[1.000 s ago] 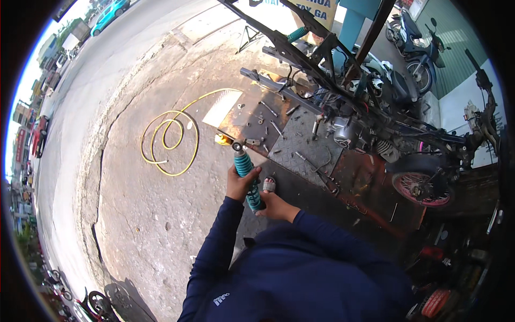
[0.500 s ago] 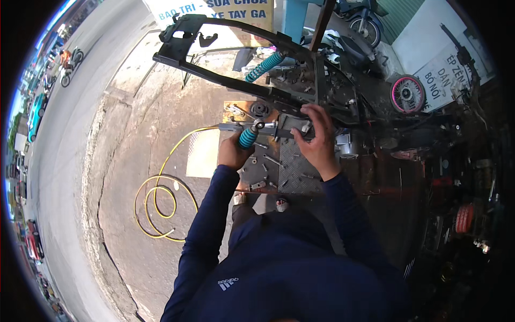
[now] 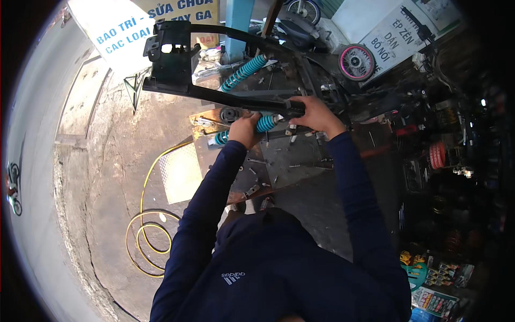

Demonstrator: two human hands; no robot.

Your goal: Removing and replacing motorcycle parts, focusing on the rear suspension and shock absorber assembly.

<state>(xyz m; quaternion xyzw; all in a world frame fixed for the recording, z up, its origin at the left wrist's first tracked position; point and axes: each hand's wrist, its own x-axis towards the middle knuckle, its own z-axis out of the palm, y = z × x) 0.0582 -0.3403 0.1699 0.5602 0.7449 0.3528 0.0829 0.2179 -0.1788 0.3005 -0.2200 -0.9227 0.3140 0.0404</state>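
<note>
My left hand [image 3: 245, 130] is closed around the middle of a teal coil-spring shock absorber [image 3: 265, 123]. The shock lies at a slant, its upper right end close under the black rail of a motorcycle frame [image 3: 230, 98]. My right hand [image 3: 320, 116] grips that rail, fingers over it and thumb low, beside the shock's end. Whether the shock's eye touches the frame mount, I cannot tell. On the frame's far side a second teal shock absorber [image 3: 244, 72] is in place.
Below my hands, a metal work platform [image 3: 214, 185] bears loose bolts, tools and a round dark gear-like part [image 3: 229, 114]. A yellow hose [image 3: 142, 204] lies coiled on the ground at left. Back right are a pink-rimmed wheel [image 3: 357, 62] and a parked motorbike [image 3: 303, 11]; crowded shelves stand at right.
My left hand has brought the shock absorber up to the frame rail and tilted it over. My right hand, open before, has closed on the rail. The view has shifted.
</note>
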